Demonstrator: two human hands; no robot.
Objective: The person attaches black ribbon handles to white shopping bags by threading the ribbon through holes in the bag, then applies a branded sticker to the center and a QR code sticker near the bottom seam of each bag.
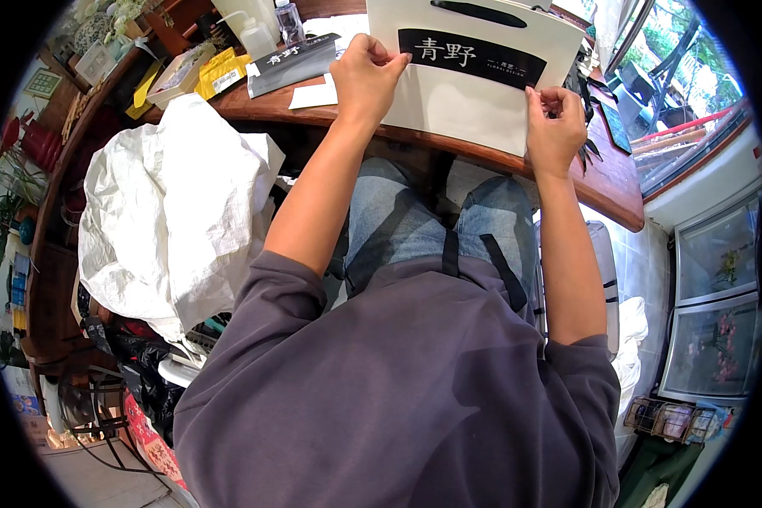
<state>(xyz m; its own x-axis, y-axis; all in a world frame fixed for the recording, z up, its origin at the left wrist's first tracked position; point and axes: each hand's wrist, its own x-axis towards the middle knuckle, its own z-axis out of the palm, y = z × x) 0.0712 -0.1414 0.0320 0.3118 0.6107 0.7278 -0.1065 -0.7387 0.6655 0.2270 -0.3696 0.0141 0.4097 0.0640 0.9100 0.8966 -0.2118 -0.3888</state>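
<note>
A white paper bag (457,118) with a black handle (466,12) lies on the wooden table in front of me. Across its upper part runs a black label (474,57) with white lettering, slightly tilted down to the right. My left hand (370,76) pinches the label's left end between thumb and fingers. At the lower right corner of the label, my right hand (557,127) has thumb and forefinger pinched on its edge. How much of the label touches the bag cannot be made out.
Left of the bag are more black labels (292,66), a white slip (315,94), yellow packets (223,73) and a squeeze bottle (256,39). A phone (615,127) lies at the table's right end. A large white sack (173,203) bulges beside my left arm.
</note>
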